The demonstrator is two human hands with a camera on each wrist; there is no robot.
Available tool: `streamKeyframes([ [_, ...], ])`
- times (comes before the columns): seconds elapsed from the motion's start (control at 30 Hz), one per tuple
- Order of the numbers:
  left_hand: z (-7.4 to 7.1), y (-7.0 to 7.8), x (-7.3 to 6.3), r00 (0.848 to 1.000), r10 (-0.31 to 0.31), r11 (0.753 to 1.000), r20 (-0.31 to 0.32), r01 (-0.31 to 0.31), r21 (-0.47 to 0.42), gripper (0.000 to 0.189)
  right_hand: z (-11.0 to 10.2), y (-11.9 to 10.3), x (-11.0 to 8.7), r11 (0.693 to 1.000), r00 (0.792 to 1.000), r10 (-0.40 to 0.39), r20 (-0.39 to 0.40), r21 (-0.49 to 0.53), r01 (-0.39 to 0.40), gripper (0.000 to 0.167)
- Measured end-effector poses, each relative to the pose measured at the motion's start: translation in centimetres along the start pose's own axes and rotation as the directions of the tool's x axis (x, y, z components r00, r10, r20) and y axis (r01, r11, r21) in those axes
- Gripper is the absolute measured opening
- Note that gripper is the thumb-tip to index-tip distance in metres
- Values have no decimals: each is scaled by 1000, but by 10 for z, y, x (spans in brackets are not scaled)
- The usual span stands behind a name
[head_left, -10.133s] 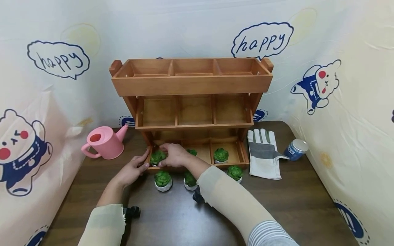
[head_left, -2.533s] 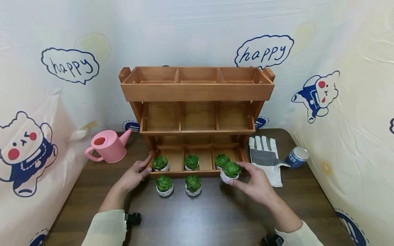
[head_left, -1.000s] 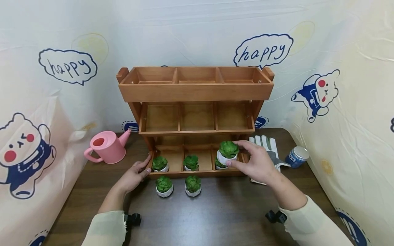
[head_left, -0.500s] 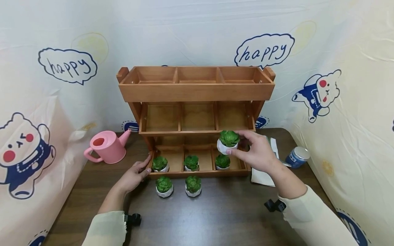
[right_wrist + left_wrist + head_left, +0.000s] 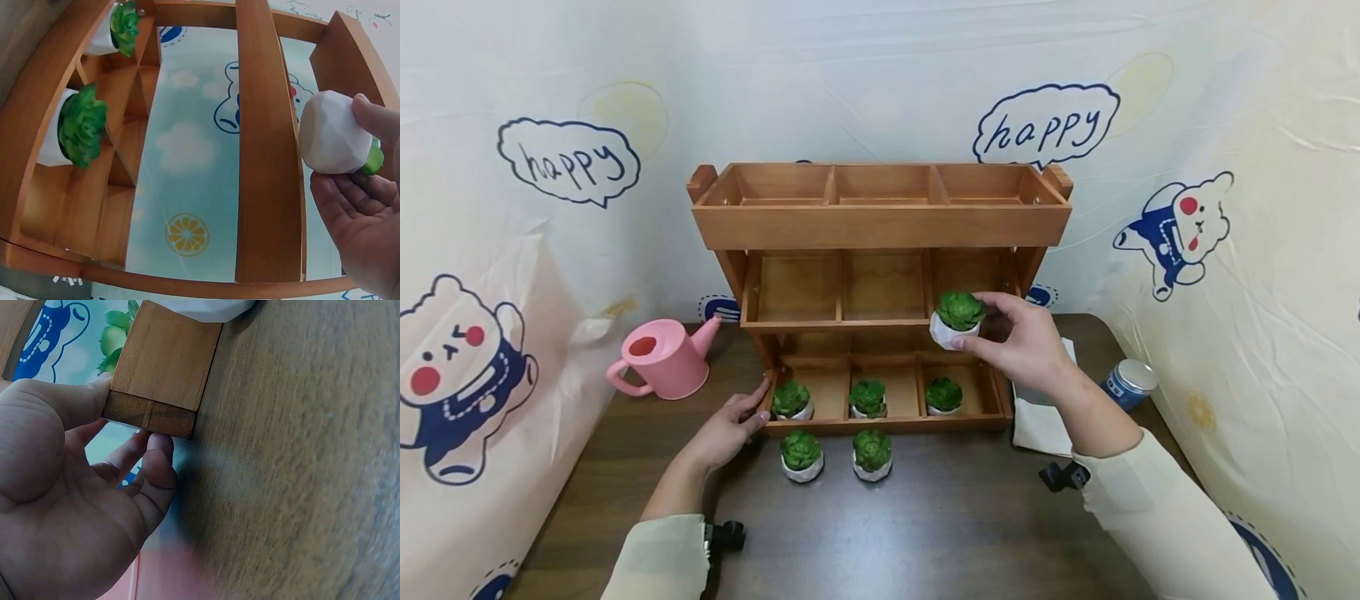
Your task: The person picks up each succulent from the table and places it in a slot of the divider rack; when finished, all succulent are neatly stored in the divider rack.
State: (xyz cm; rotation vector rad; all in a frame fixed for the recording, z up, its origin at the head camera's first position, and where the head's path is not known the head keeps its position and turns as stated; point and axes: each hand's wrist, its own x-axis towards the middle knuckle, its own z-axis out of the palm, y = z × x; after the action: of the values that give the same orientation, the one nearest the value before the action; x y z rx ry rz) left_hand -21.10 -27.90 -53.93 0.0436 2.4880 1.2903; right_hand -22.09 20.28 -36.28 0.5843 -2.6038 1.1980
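My right hand [image 5: 1026, 346] holds a small potted succulent [image 5: 961, 312] by its white faceted pot, thumb in front and fingers behind. The plant is in front of the middle tier's right compartment on the wooden plant stand [image 5: 880, 227]. In the right wrist view the white pot [image 5: 332, 132] is beside that tier's front board [image 5: 270, 156]. My left hand [image 5: 727, 427] grips the bottom tier's left front corner [image 5: 150, 414], thumb on one face and fingers curled at the other. Three succulents, left [image 5: 792, 400], middle [image 5: 868, 398] and right [image 5: 943, 395], sit in the bottom compartments.
Two more succulents, one left [image 5: 801, 456] and one right [image 5: 872, 455], stand on the dark table [image 5: 880, 542] before the stand. A pink watering can [image 5: 662, 358] is at the left. A work glove [image 5: 1041, 421], partly hidden by my right arm, and a blue tin [image 5: 1129, 383] lie right.
The right succulent has left the table and risen in my right hand, past the bottom tier to the middle one. My left hand has stayed at the corner.
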Motion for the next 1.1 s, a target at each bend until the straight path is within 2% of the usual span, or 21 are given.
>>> streamKeyframes([
  [0.23,0,1,-1,1000,1,1000,7,-1,-13,67,-2,6,14,1000,999,23,-34,-11,-24,60],
  [0.7,-1,3,-2,1000,-2,1000,4,2,-12,66,0,12,33,995,995,100,-25,-6,-100,68],
  [0.9,-1,3,-2,1000,2,1000,1,-2,-15,67,2,16,39,996,996,80,-35,-25,-81,65],
  [1.1,-1,3,-2,1000,4,1000,5,-4,-7,67,4,20,40,996,997,82,6,-30,-81,64],
])
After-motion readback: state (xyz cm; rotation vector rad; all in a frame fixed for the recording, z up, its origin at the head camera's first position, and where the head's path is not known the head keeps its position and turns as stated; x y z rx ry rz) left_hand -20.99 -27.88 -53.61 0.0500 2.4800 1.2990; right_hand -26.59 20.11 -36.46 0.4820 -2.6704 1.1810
